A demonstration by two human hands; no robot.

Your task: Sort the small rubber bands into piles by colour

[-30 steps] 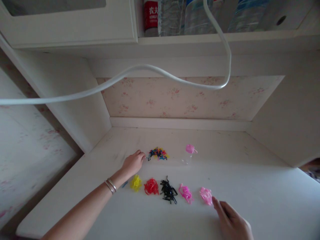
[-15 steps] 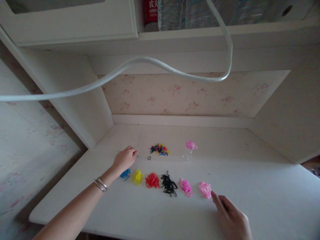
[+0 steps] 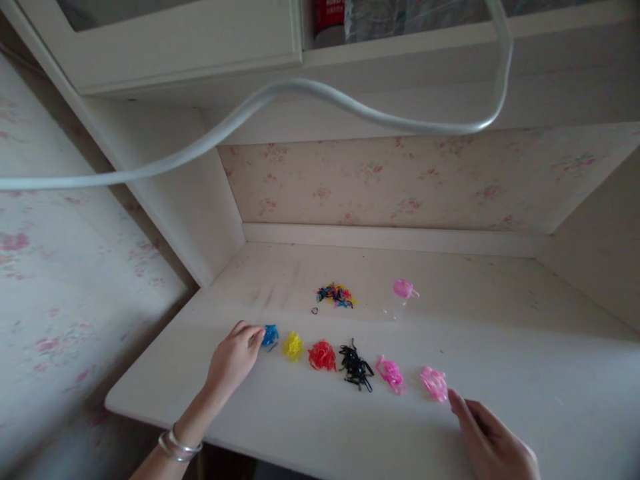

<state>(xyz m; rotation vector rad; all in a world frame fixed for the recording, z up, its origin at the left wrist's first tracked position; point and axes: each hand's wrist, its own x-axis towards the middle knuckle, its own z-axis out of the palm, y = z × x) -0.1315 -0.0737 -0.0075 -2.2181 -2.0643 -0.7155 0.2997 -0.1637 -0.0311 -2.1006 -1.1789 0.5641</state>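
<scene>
My left hand (image 3: 239, 353), with thumb and fingers pinched together, reaches the left edge of a small pile of blue rubber bands (image 3: 271, 335). Its fingertips touch the blue bands there. In a slanting row to the right lie piles of yellow bands (image 3: 293, 347), red bands (image 3: 323, 356), black bands (image 3: 356, 367), bright pink bands (image 3: 391, 375) and light pink bands (image 3: 434, 383). Beside the light pink pile is my right hand (image 3: 493, 437), fingers curled and thumb pressed to the index finger; whatever it may hold is hidden.
Behind the row sits a mixed-colour heap of bands (image 3: 336, 295), with one loose black band (image 3: 315, 311) near it. A clear container (image 3: 397, 308) with a pink lid (image 3: 405, 288) stands farther right. A white cable (image 3: 320, 90) hangs across the view below the cabinet (image 3: 190, 47).
My left hand has moved back toward me from near the mixed heap to the blue pile, where a blue bit showed at its fingertips before. The camera view has shifted; my right hand stays beside the light pink pile.
</scene>
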